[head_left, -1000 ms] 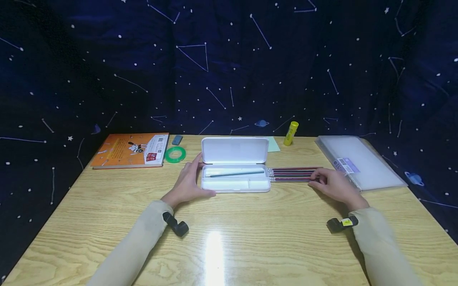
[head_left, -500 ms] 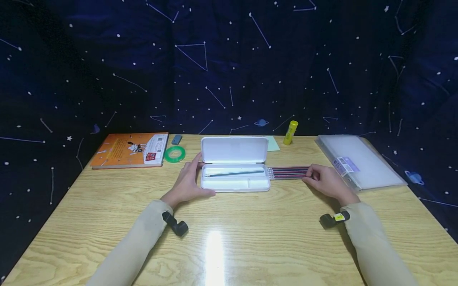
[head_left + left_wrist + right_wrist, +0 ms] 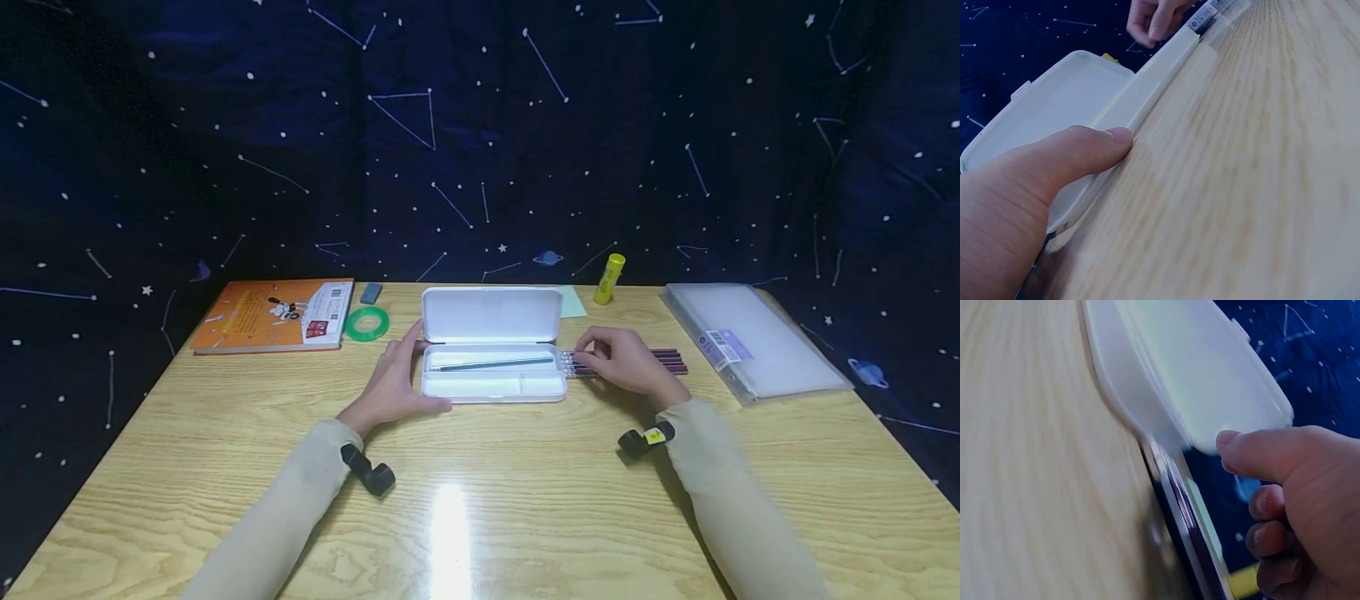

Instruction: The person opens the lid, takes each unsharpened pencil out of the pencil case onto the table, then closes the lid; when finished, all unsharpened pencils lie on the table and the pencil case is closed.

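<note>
A white pencil case [image 3: 493, 401] lies with its lid raised in the middle of the table. Inside its long back compartment rests one teal pencil [image 3: 491, 364]. My left hand [image 3: 393, 379] grips the case's left end, thumb along the front wall in the left wrist view, the other fingers mostly hidden. Several dark red-and-black striped pencils [image 3: 670, 362] lie side by side against the case's right end, silvery ends toward it. Over those ends is my right hand [image 3: 618, 358], fingers loosely bent; in the right wrist view its thumb [image 3: 1260, 450] pinches no pencil that I can see.
An orange book [image 3: 262, 317], a green tape roll [image 3: 367, 324] and a blue eraser [image 3: 371, 293] lie at the back left. Behind the case are a pale green paper [image 3: 572, 302] and a yellow glue stick [image 3: 610, 279]. A clear folder [image 3: 780, 350] lies at right.
My right hand has moved left along the striped pencils, from their far ends to beside the case; the pencils now lie closer together. The left hand has stayed on the case.
</note>
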The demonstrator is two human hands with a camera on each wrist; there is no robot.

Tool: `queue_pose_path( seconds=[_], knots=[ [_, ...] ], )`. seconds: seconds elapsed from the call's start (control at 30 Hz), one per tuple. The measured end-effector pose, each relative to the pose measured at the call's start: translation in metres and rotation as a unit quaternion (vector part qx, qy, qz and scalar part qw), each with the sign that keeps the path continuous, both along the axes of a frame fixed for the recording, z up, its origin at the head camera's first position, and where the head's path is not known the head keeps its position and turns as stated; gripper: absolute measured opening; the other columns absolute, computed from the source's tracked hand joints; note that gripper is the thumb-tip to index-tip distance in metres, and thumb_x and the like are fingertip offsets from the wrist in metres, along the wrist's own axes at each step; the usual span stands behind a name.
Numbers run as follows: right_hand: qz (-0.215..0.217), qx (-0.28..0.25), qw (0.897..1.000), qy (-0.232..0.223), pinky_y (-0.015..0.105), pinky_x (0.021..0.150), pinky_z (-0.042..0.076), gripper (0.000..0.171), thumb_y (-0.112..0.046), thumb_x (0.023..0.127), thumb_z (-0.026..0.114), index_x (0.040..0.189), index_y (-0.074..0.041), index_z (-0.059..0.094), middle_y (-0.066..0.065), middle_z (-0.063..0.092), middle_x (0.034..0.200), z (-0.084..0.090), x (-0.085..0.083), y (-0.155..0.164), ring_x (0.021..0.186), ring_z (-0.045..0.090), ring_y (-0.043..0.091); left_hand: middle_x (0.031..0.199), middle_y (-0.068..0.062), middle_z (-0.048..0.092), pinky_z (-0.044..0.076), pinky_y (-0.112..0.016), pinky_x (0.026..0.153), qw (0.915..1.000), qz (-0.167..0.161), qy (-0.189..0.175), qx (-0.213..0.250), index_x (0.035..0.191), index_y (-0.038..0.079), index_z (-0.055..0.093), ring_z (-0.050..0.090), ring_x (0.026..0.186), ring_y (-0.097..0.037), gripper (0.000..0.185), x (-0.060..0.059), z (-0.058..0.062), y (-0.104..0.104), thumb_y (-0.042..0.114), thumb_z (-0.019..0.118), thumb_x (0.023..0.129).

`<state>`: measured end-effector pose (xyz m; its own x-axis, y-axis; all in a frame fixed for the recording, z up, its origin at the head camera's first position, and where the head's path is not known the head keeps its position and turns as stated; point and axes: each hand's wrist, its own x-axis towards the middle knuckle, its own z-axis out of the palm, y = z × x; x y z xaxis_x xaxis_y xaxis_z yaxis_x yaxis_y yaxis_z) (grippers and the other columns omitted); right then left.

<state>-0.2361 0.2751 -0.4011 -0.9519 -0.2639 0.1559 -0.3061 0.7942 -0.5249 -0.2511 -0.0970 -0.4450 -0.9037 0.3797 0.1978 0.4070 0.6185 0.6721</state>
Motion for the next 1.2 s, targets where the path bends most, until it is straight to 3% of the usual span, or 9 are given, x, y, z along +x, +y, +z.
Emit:
queue_pose_path(
  seconds=[0.27,0.43,1.03,1.2],
  knots=[
    [0.040,0.009,0.998,-0.040,0.023,0.054,0.032,0.020,-0.018,0.088,0.070,0.105,-0.010,0.074,-0.001,0.047,0.063,-0.004,-0.015,-0.031,0.059,0.043,0.015,0.133,-0.002,0.055,0.034,-0.049,0.108,1.0000,-0.003,0.006,0.006,0.155,0.016,0.012,0.041,0.121,-0.024,0.133,0.000,-0.001,0.001,0.048,0.090,0.052],
    [0.036,0.033,0.997,-0.057,0.023,0.056,0.032,0.022,-0.020,0.087,0.072,0.106,-0.010,0.075,-0.001,0.048,0.064,-0.008,-0.020,-0.038,0.063,0.044,0.015,0.134,-0.003,0.054,0.033,-0.050,0.109,1.0000,-0.004,0.003,0.006,0.155,0.016,0.012,0.041,0.122,-0.024,0.133,0.000,-0.001,0.002,0.048,0.090,0.053],
    [-0.010,0.098,0.995,-0.021,0.029,0.065,0.040,0.017,-0.021,0.091,0.066,0.102,-0.010,0.072,-0.001,0.057,0.070,-0.006,-0.012,-0.056,0.067,0.048,0.016,0.134,-0.003,0.054,0.033,-0.049,0.109,1.0000,-0.001,0.000,0.004,0.155,0.016,0.012,0.041,0.122,-0.024,0.132,0.000,0.000,0.000,0.048,0.090,0.054],
    [-0.007,0.094,0.996,-0.003,0.029,0.060,0.037,0.017,-0.020,0.093,0.063,0.103,-0.008,0.069,0.000,0.054,0.066,-0.003,-0.007,-0.055,0.062,0.046,0.016,0.135,-0.003,0.053,0.033,-0.049,0.109,1.0000,0.004,-0.003,0.005,0.155,0.018,0.012,0.040,0.122,-0.024,0.132,0.000,-0.001,0.001,0.047,0.090,0.054]
  ],
)
